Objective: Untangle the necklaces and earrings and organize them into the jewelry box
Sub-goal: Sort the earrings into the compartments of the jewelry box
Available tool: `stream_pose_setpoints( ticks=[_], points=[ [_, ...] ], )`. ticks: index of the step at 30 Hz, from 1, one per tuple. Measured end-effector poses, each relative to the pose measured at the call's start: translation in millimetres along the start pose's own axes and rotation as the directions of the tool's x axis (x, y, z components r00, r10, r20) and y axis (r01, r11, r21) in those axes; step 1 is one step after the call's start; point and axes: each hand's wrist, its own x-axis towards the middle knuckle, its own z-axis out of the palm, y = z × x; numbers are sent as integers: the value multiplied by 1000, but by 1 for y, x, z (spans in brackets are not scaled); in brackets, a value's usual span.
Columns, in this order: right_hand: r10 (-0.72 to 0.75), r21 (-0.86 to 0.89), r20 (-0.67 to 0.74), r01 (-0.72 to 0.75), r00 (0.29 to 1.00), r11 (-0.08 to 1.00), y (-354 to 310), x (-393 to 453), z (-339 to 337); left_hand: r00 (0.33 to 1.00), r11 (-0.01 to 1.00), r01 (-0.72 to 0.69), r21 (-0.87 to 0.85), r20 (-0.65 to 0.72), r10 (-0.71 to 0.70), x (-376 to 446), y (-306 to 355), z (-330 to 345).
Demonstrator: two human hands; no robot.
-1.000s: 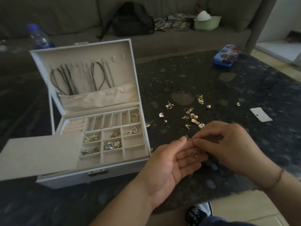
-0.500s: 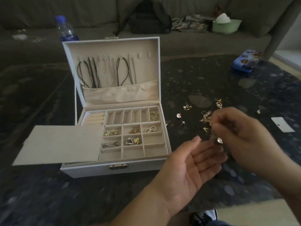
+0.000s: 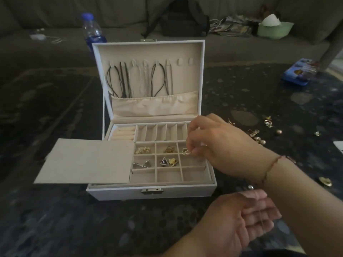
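The white jewelry box (image 3: 118,191) stands open on the dark table, with black cord necklaces (image 3: 122,80) hanging in its lid. Several of its square compartments hold gold and silver earrings (image 3: 168,161). My right hand (image 3: 220,145) hovers over the right-hand compartments, its fingertips pinched together just above a gold ring earring (image 3: 186,151); I cannot see what they pinch. My left hand (image 3: 246,219) lies palm up in front of the box with relaxed fingers. A thin pale strand runs across those fingers. Loose earrings (image 3: 258,135) are scattered on the table to the right.
A beige flap (image 3: 83,161) sticks out from the box's left side. A blue tin (image 3: 298,72) sits at the far right and a white card (image 3: 338,145) at the right edge. Behind the table, a sofa holds a water bottle (image 3: 91,32), a black bag (image 3: 182,19) and a green bowl (image 3: 274,29).
My right hand has moved left from the loose earrings to above the box's right compartments. My left hand stays open, now lower in view. The camera has turned towards the box.
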Motion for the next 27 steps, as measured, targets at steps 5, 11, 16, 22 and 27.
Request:
stream_pose_setpoints(
  ticks=[5,11,16,22,27],
  points=[
    [-45,-95,71,52,996,994,0,5,7,999,998,2,59,39,-5,-3,3,1],
    [-24,33,-179,30,983,999,15,0,10,999,997,-35,73,29,33,-10,8,3],
    [354,551,-369,-104,859,828,15,-29,-8,983,974,-182,138,33,179,-24,12,7],
    [602,972,216,-108,769,-211,0,-60,-2,900,865,-429,260,41,434,-47,44,14],
    [451,957,256,-158,855,-243,-24,-61,10,727,612,-627,481,80,682,-71,73,15]
  ],
)
